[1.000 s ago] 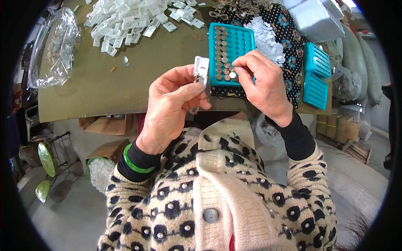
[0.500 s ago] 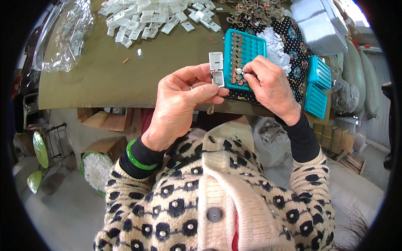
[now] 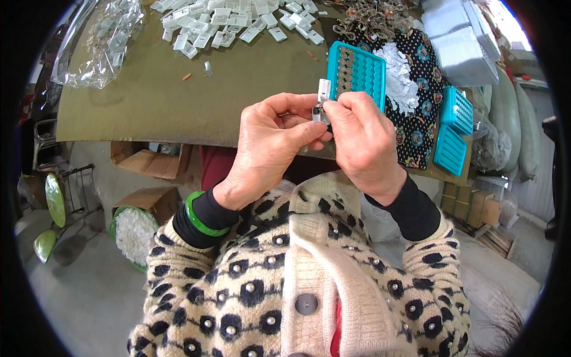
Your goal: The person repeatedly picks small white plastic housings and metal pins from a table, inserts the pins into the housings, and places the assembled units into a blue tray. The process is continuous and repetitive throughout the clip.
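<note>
Between the thumb and fingers of my left hand (image 3: 262, 143) is a small white plastic case (image 3: 324, 89), its hinged lid standing open. My right hand (image 3: 367, 143) is closed in a pinch at the lower half of this case; the fingertips hide whatever they hold. Just beyond my hands lies a teal tray (image 3: 370, 74) with rows of round pockets. Coin-like metal discs, apparently button cells (image 3: 345, 65), fill the left rows, partly covered by my right hand.
Many white plastic cases (image 3: 238, 21) are heaped at the table's far side, near a clear plastic bag (image 3: 98, 50). White paper-like pieces (image 3: 398, 77) lie on a black patterned cloth (image 3: 416, 140). More teal trays (image 3: 450, 149) sit at the right edge, with tangled brown bits (image 3: 380, 15) behind.
My right hand has come from the tray, where it pinched near a shiny disc, leftward to the open case. The case has shifted slightly right and turned in my left hand.
</note>
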